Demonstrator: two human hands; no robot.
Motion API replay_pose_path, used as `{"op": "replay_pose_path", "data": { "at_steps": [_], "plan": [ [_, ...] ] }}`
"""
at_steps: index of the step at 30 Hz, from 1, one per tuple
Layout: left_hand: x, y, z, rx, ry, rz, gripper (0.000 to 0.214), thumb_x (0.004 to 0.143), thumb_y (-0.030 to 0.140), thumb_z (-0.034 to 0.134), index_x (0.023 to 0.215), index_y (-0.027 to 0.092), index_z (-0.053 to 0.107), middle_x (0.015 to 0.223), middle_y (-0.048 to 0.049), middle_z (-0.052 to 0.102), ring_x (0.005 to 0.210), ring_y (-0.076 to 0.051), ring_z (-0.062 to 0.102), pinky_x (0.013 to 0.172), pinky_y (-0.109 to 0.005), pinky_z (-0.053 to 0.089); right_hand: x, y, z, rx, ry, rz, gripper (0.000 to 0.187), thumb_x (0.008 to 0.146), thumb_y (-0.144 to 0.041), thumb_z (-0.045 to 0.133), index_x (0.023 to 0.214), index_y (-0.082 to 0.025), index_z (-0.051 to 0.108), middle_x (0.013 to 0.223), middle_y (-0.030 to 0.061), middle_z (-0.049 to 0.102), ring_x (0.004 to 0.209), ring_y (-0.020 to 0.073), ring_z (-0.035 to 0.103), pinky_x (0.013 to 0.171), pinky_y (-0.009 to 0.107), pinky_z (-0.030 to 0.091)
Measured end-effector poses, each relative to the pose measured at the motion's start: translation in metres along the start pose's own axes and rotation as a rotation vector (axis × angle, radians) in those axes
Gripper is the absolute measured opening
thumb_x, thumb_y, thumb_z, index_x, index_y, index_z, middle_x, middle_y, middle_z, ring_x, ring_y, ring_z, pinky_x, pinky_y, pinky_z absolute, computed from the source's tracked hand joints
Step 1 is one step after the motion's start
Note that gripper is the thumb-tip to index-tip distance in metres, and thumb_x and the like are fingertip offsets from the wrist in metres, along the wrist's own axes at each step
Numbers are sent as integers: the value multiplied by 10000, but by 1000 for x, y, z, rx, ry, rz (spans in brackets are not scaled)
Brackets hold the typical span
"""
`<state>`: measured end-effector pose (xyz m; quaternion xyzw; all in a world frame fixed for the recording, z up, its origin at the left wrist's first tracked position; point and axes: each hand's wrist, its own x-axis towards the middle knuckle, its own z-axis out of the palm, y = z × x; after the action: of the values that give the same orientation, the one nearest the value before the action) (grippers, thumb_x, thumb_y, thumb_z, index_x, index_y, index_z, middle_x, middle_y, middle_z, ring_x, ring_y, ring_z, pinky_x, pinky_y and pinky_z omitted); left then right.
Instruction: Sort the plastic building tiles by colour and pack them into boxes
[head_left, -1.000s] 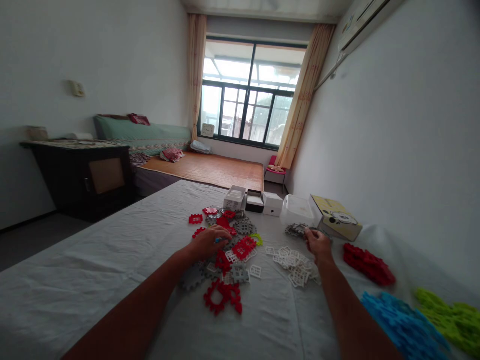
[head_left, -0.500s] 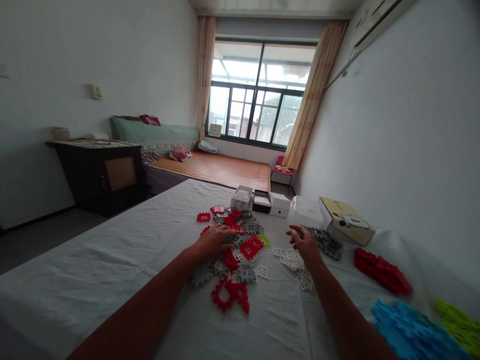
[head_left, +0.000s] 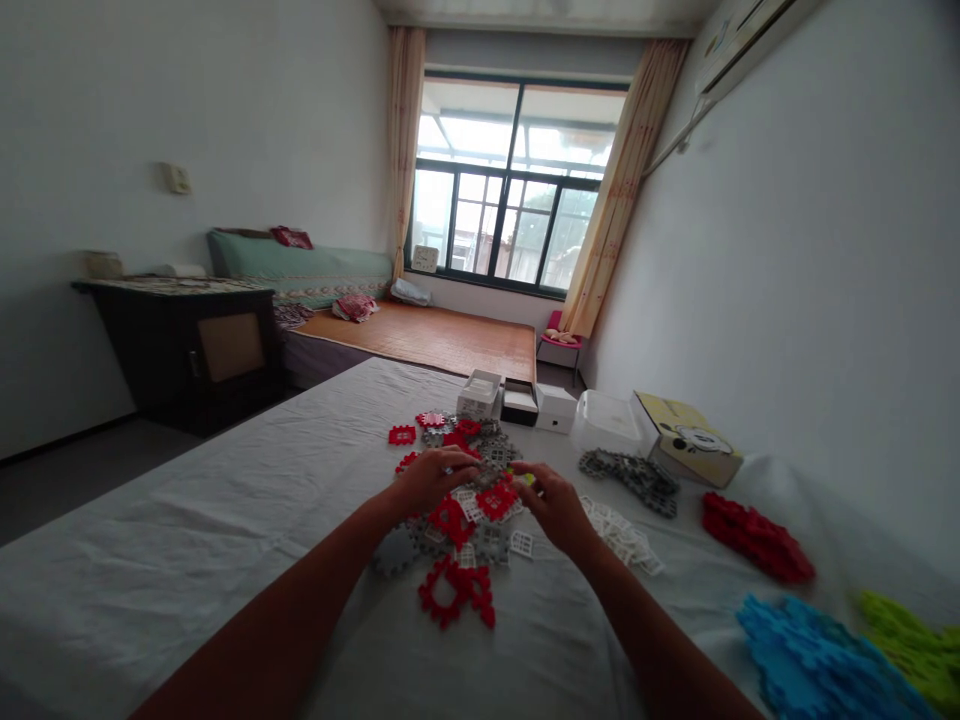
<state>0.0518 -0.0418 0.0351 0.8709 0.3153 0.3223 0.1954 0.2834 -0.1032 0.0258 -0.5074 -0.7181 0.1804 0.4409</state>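
My left hand (head_left: 431, 480) lies on a mixed heap of red, grey and white plastic puzzle tiles (head_left: 469, 500). Its fingers are curled over the tiles, with a small bluish bit at the fingertips. My right hand (head_left: 555, 510) is at the right side of the same heap. Its fingers rest loosely on a red tile (head_left: 496, 500), next to a yellow-green piece (head_left: 527, 478). A joined red piece (head_left: 457, 592) lies in front of the heap. Right of my right hand is a spread of white grid tiles (head_left: 626, 538).
A white cloth (head_left: 225, 520) covers the table. At its right side lie grey tiles (head_left: 634, 473), a red pile (head_left: 757, 540), a blue pile (head_left: 810, 650) and a green pile (head_left: 911, 640). Small boxes (head_left: 517, 400), a clear tub (head_left: 607, 420) and a yellow box (head_left: 690, 442) stand behind.
My right hand left the grey tiles at the right and moved left across the white tiles to the mixed heap. My left hand stayed on the heap.
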Motion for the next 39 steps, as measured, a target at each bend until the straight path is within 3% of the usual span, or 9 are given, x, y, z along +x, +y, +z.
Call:
{"op": "replay_pose_path", "data": {
  "at_steps": [4,7,16,24,26,30,33,36,39],
  "plan": [
    [-1,9,6,-104,-84,13,325,890,430,491,944,195,709,863,-30,666,800,-146,599,747,-223,442,-2,-12,7,32,-58,-85,258,832,-410,552,996,-269,693,932,36,698,778,181,636,703,288,501],
    [-1,4,9,-136,-54,-19,315,881,416,505,1028,206,688,941,-31,673,838,-150,603,756,-226,453,4,4,-3,36,15,-39,259,822,-422,551,927,-252,716,909,49,698,801,198,637,675,286,502],
    [-1,-11,7,-147,23,-82,311,873,377,491,1028,198,693,1024,-54,684,948,-179,615,756,-227,487,6,119,-97,67,541,549,355,642,-467,636,781,-142,670,532,23,629,413,139,526,409,238,418],
    [0,-15,1,-133,116,-85,300,865,371,494,994,203,706,1001,-45,707,918,-178,636,764,-233,493,4,123,-111,126,766,567,636,727,-416,507,1277,-102,446,1001,140,685,551,138,595,452,237,482],
    [0,-19,-1,-127,167,-107,300,859,369,503,1002,200,705,992,-42,712,895,-176,641,744,-228,494,8,103,-101,126,666,487,571,748,-422,502,1230,-116,495,960,122,690,562,141,593,471,250,490],
    [2,-28,-3,-139,247,-152,303,844,359,521,1004,180,705,969,-45,722,862,-177,651,707,-221,497,6,36,-59,157,58,245,355,742,-449,592,953,-176,675,744,59,691,535,162,595,484,301,503],
    [1,-32,-3,-151,262,-157,307,842,362,524,1007,177,705,956,-42,725,853,-177,653,691,-218,499,-6,-15,-24,110,-277,-26,196,743,-384,647,864,-250,722,752,30,706,587,150,640,547,275,524],
    [1,-33,-3,-159,274,-151,309,848,357,513,1025,186,699,935,-32,727,845,-173,652,678,-216,499,-18,-39,-3,-128,-371,-270,258,730,-330,685,987,-312,702,943,20,714,816,166,677,693,254,531],
    [1,-33,-4,-154,278,-151,311,848,356,511,1027,184,699,917,-31,728,831,-171,652,671,-214,499,-23,-38,2,-319,-379,-289,371,700,-336,721,1067,-327,669,1037,31,699,958,203,651,785,276,514]
  ]
}}
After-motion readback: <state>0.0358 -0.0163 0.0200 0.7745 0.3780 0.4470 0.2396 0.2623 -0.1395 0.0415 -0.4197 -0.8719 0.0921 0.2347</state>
